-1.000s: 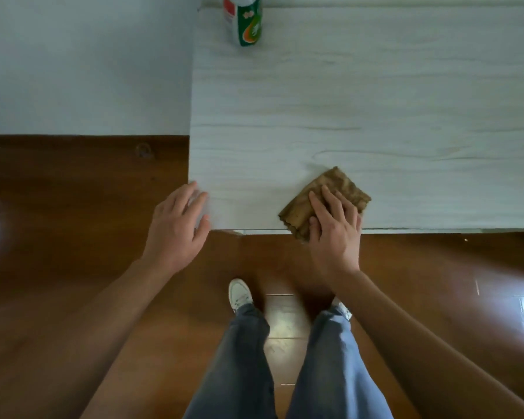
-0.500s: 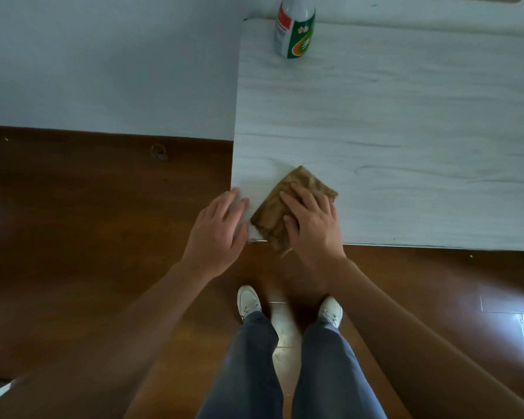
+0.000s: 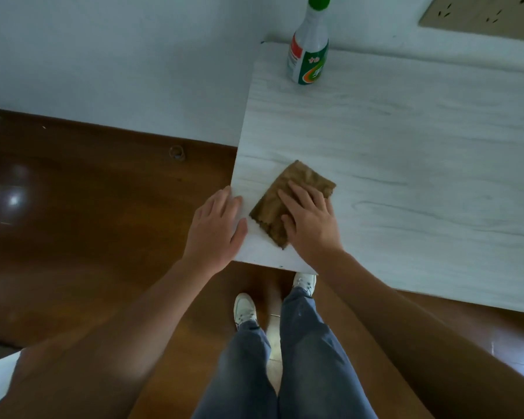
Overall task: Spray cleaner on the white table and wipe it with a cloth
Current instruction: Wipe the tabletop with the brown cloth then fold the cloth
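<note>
- Pressing flat, the fingers (image 3: 301, 193) of the right hand (image 3: 310, 225) lie straight on the brown cloth (image 3: 270, 214), pinning it rather than gripping it.
- That hand covers the cloth's near-right part; the cloth sits by the near-left corner of the white surface (image 3: 412, 164).
- The left hand (image 3: 217, 228) rests just beside it, relaxed over the left edge, holding nothing.
- Most of the surface lies right of the cloth, so the next stroke likely runs rightward.
- The spray bottle (image 3: 308, 52) stands upright, well apart at the far-left corner.

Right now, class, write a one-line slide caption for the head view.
Wiping the table: right hand presses the cloth near the corner, left hand rests on the edge, bottle upright at the back.
</note>
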